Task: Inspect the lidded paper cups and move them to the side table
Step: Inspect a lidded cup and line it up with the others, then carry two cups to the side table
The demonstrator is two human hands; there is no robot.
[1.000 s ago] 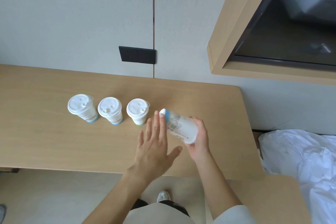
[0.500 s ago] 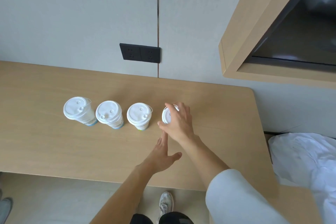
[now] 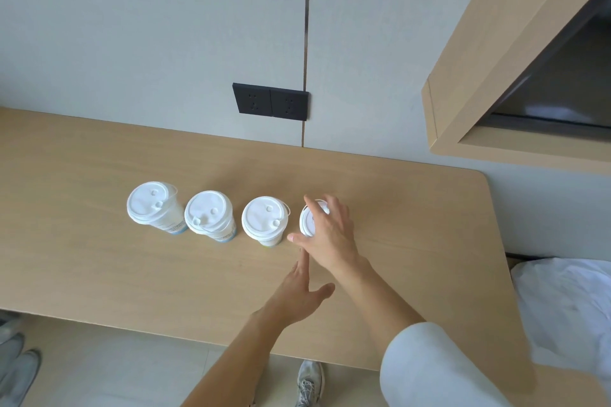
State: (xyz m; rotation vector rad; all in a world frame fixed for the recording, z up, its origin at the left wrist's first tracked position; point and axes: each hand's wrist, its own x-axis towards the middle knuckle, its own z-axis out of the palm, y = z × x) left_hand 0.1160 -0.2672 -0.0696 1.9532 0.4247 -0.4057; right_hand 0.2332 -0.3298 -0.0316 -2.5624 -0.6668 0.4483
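Observation:
Four white lidded paper cups stand upright in a row on the wooden table (image 3: 82, 258): the left cup (image 3: 150, 205), the second cup (image 3: 208, 213), the third cup (image 3: 264, 218) and the fourth cup (image 3: 307, 221) at the right end. My right hand (image 3: 330, 235) covers the fourth cup from above, with thumb and fingers wrapped around its lid; most of that cup is hidden. My left hand (image 3: 297, 294) hovers flat and open over the table just in front of it, fingers pointing at the cup, holding nothing.
A black double wall socket (image 3: 271, 104) sits above the table's back edge. A wooden-framed screen (image 3: 463, 76) juts out at the upper right. White bedding (image 3: 562, 307) lies past the table's right end. Shoes (image 3: 309, 383) are on the floor below.
A second ago my right hand held the fourth cup tilted on its side; now it stands upright at the row's right end under that hand. My left hand has dropped lower and nearer.

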